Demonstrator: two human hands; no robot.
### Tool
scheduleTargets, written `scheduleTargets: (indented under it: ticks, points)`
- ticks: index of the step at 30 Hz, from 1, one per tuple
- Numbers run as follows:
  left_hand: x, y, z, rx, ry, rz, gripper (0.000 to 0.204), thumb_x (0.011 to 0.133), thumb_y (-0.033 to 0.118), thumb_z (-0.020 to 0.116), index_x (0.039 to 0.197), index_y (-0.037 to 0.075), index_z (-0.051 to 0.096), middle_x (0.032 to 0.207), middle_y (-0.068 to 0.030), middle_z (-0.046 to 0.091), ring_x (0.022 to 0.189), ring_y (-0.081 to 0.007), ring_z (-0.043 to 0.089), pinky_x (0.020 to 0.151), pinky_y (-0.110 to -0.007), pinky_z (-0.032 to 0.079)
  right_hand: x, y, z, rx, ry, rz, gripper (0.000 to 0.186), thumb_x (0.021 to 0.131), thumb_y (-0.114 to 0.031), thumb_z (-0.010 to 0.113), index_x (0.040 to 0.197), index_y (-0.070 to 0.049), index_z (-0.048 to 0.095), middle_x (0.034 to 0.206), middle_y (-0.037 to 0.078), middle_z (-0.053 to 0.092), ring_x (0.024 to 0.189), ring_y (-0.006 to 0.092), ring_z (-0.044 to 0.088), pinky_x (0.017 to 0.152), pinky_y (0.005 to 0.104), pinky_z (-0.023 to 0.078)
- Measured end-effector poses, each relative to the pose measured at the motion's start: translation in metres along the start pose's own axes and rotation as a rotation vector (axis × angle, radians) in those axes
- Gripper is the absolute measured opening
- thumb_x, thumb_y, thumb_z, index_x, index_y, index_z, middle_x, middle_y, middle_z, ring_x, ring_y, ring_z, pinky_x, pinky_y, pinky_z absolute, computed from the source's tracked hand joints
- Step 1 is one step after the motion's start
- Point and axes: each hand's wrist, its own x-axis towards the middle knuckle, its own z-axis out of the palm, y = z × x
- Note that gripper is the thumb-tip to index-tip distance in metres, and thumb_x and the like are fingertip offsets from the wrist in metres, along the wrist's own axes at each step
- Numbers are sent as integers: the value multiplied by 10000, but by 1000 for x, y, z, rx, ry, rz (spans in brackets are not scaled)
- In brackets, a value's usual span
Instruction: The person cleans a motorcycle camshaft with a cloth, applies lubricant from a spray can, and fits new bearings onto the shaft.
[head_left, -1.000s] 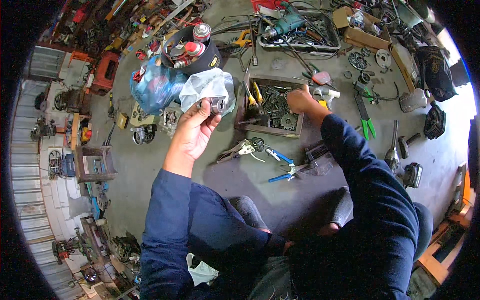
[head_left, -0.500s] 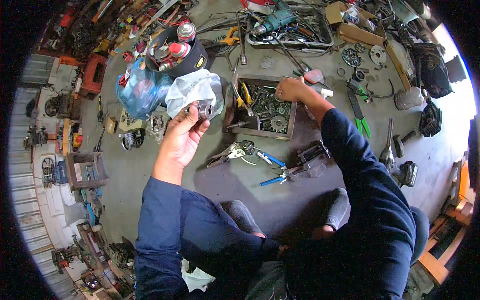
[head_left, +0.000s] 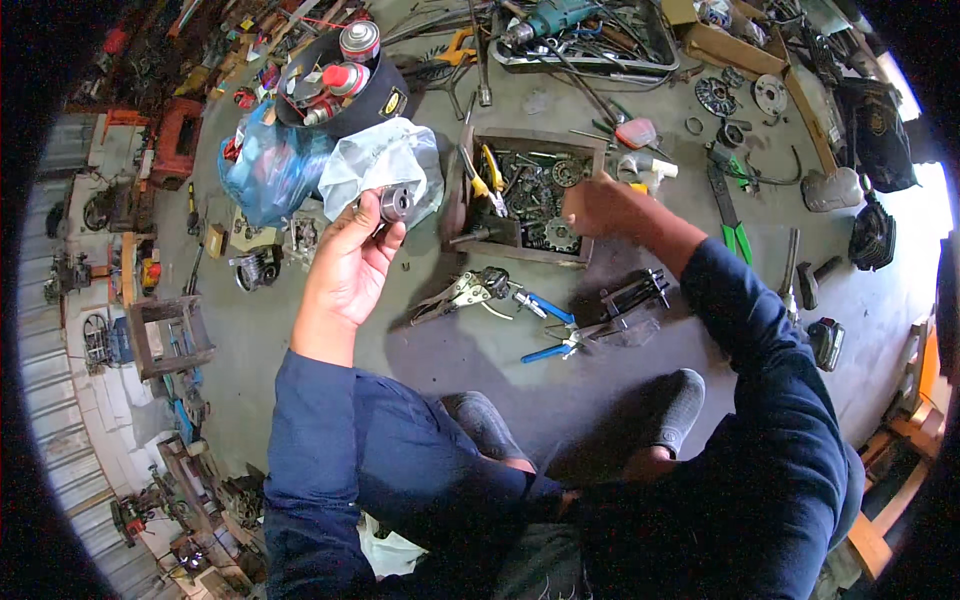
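My left hand (head_left: 345, 262) is closed around a round silver metal part (head_left: 397, 203) with a hole in its middle, raised in front of a clear plastic bag (head_left: 385, 160). The thumb and fingertips press on its side. My right hand (head_left: 608, 208) is over the right side of a wooden box (head_left: 540, 258), its fingers bent down and smeared, so what they hold, if anything, is hidden. Inside the box lie loose bolts, a toothed gear (head_left: 561, 235) and yellow-handled pliers (head_left: 482, 183).
Locking pliers (head_left: 462, 293), blue-handled pliers (head_left: 548, 352) and a dark metal bracket (head_left: 635, 297) lie before the box. Behind stand a black bucket (head_left: 375, 108) with spray cans and a tray (head_left: 600, 70) of tools. Green-handled shears (head_left: 728, 215) lie to the right.
My right hand has moved from the box's far right corner nearer to me, along its right side. My left hand still holds the metal part, now tilted slightly differently.
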Motion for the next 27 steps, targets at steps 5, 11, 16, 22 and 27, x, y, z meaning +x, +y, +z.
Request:
scheduleTargets:
  ticks: [5,11,16,22,27]
  points:
    - [-2,-3,11,15,-17,-3,224,942,218,660,1092,53,644,1081,-60,675,976,-138,636,780,-246,563,-2,-20,1,-44,86,165,394,674,-332,786,939,-74,649,793,119,684,841,334,678,760,450,509]
    - [-1,-4,3,10,10,-2,235,943,218,657,1097,41,642,1075,-66,674,945,-137,646,771,-243,575,13,-8,-13,9,216,365,193,790,-213,655,922,-74,679,884,146,711,854,349,697,738,461,552]
    - [3,-4,2,5,18,-2,245,945,224,653,1098,33,644,1089,-71,674,947,-138,646,777,-241,574,12,9,-13,314,289,293,184,807,-220,635,904,-75,694,906,172,706,867,365,690,759,450,563]
    - [8,-6,8,25,36,-17,225,932,228,674,1093,71,676,1020,-24,688,896,-121,640,739,-257,559,3,-4,4,-25,235,191,173,671,-171,693,768,-28,684,812,158,684,766,330,699,633,438,576]
    - [13,-14,5,29,-7,-38,282,938,245,657,1120,30,635,1170,-86,655,974,-132,628,789,-237,565,13,-56,-21,-93,-95,318,158,773,-167,660,860,-60,738,921,129,727,862,290,720,684,405,588]
